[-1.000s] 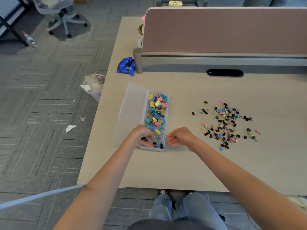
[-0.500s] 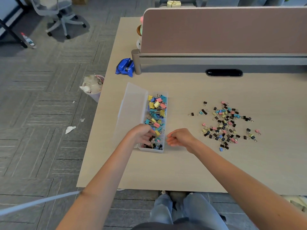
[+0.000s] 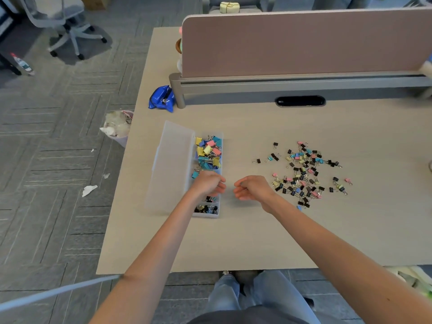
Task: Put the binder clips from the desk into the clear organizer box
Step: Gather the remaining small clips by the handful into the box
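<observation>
A clear organizer box (image 3: 206, 215) lies open on the desk, its lid (image 3: 172, 164) folded out to the left. Larger colourful binder clips (image 3: 208, 151) fill its far compartment, and small dark ones (image 3: 206, 209) lie in the nearest one. My left hand (image 3: 208, 186) hovers over the box's middle with fingers curled down; they hide anything it may hold. My right hand (image 3: 253, 190) hangs just right of the box, thumb and fingers loosely apart, nothing visible in it. A scatter of small black, pink, blue and yellow binder clips (image 3: 304, 174) lies on the desk to its right.
A pink-brown divider panel (image 3: 304, 43) on a grey rail closes off the back of the desk (image 3: 257, 242). A blue packet (image 3: 161, 99) lies at the rail's left end. Off the desk's left edge stand a full waste bin (image 3: 118, 127) and an office chair (image 3: 63, 22).
My left hand has moved from the box's near end up toward its middle. My right hand has stayed beside the box, its fingers opening slightly.
</observation>
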{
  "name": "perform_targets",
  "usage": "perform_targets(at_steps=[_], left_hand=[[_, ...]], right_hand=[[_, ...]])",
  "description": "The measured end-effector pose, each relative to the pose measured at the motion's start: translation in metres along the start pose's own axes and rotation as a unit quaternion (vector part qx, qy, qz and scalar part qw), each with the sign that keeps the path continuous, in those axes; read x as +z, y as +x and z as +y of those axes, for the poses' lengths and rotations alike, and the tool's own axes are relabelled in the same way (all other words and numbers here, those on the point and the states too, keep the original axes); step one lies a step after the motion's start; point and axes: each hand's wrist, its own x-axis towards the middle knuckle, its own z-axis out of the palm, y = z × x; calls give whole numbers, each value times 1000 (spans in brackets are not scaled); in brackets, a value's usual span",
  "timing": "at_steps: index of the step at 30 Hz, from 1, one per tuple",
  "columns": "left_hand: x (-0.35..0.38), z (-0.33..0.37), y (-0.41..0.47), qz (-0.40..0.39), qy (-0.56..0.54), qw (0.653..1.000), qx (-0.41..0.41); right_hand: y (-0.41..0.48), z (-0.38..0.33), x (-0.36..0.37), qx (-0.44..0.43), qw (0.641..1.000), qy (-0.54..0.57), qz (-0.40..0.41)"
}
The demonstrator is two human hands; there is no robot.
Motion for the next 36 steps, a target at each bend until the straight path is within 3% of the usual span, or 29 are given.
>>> perform_targets(at_steps=[8, 16, 18, 21, 24, 27, 33, 36], left_hand=[[75, 15, 25, -42, 18, 999, 20], [146, 10, 48, 4, 92, 981, 173], [156, 3, 52, 48, 191, 947, 252], [165, -12, 59, 121, 352, 851, 371], [171, -28, 61, 94, 443, 808, 376], [179, -42, 66, 70, 517, 773, 360], [203, -45, 80, 68, 551, 752, 356], [210, -35, 87, 57, 550, 753, 356]], right_hand=[[11, 17, -73, -4, 997, 20, 78], [15, 53, -145, 9, 988, -13, 155], [21, 66, -159, -22, 979, -43, 197], [21, 87, -177, -111, 934, -219, 260], [23, 111, -193, -205, 864, -384, 251], [27, 134, -205, -197, 833, -482, 186], [36, 137, -210, -220, 784, -558, 159], [52, 128, -211, -220, 785, -550, 183]])
